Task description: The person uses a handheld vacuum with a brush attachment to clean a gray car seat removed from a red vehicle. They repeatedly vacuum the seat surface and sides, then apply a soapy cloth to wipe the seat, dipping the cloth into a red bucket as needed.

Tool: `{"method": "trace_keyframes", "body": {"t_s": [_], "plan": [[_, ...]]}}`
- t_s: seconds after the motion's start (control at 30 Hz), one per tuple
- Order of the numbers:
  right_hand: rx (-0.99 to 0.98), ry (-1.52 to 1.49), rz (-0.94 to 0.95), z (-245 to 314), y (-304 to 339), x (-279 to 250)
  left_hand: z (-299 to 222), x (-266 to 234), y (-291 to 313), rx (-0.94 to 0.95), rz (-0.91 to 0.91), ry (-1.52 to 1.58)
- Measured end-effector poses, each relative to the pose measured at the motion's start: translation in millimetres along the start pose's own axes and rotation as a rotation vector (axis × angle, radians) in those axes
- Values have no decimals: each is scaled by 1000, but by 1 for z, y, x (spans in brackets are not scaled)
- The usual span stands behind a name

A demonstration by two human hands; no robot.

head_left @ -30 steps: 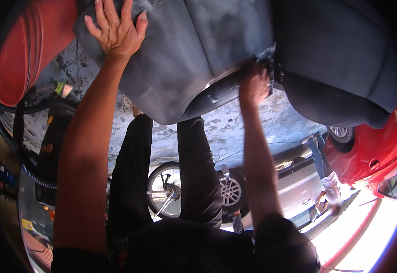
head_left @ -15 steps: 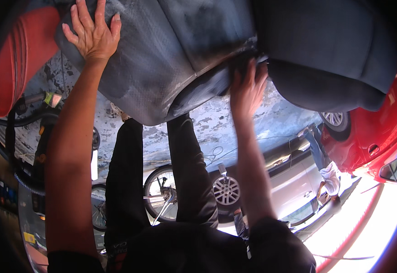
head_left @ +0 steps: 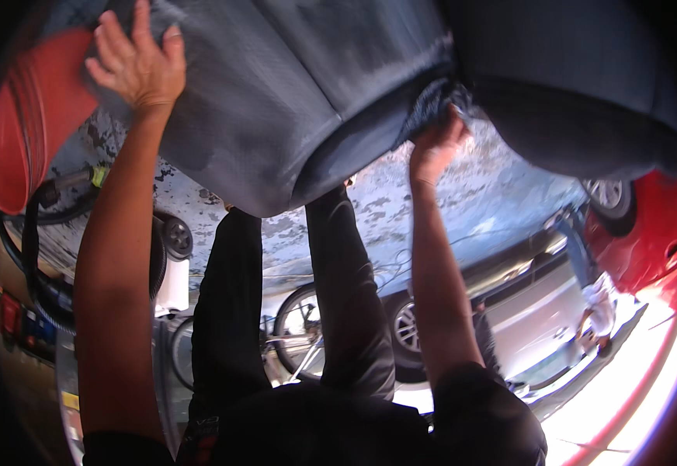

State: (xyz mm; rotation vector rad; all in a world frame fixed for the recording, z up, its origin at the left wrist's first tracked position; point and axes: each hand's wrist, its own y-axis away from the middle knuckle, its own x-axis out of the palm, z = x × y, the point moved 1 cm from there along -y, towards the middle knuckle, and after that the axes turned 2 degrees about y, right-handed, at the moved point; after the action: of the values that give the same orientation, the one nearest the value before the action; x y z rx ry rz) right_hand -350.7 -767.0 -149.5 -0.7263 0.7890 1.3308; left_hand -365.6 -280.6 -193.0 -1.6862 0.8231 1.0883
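Note:
A large dark grey car seat with pale, whitish smears on its fabric fills the upper middle. My left hand lies on its left part, fingers spread and nothing held. At the rounded side edge of the seat, my right hand is closed on a dark cloth, which is pressed against the fabric. The hand is slightly blurred, and some fingers are hidden. A second dark seat part adjoins on the right, close to the cloth.
At the left stand a red bucket and a black hose. Worn, flaking floor runs below the seat. Behind my legs are a bicycle, a silver car and a person. A red car stands at the right.
My right hand has shifted slightly right and down along the seat's edge, and the cloth now shows more clearly. My left hand stays spread on the seat. The whole view has shifted a little.

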Motion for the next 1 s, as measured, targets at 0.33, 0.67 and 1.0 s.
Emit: {"method": "trace_keyframes", "body": {"t_s": [0.33, 0.67, 1.0], "plan": [[73, -93, -428, -8, -38, -27, 0, -7, -7, 41, 38, -156], [326, -141, -108, 85, 180, 39, -39, -24, -12, 133, 151, -149], [474, -833, -462, 18, 37, -25, -277, -71, 150, 394, 555, 180]]}}
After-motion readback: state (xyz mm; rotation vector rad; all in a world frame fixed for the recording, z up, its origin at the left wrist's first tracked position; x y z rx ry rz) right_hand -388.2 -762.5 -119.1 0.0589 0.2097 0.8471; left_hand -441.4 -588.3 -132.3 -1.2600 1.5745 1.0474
